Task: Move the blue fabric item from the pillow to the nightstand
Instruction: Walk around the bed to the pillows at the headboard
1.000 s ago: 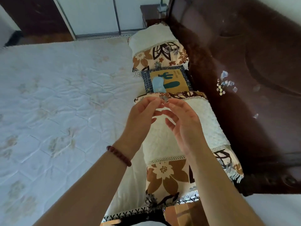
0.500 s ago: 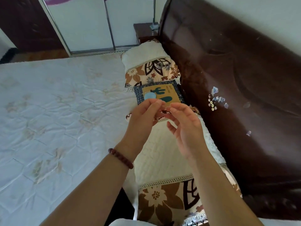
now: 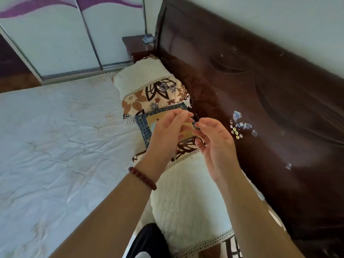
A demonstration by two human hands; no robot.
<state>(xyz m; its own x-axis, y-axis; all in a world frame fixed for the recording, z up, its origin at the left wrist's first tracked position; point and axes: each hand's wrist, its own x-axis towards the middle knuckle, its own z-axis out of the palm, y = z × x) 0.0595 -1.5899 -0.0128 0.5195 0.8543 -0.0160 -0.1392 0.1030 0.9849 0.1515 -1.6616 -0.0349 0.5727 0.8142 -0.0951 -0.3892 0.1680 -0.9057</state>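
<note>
L hand (image 3: pixel 167 135) & R hand (image 3: pixel 214 144) hover w/ fingertips loosely pinched, over blue checked fabric square (image 3: pixel 144 125) on floral pillows (image 3: pixel 152 95); grip edge firmly, carry to dark wooden nightstand (image 3: pixel 137 44).

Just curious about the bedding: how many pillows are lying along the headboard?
2: a far pillow near the nightstand, and a near pillow under the arms. The blue fabric item lies between them. More may be out of frame.
</note>
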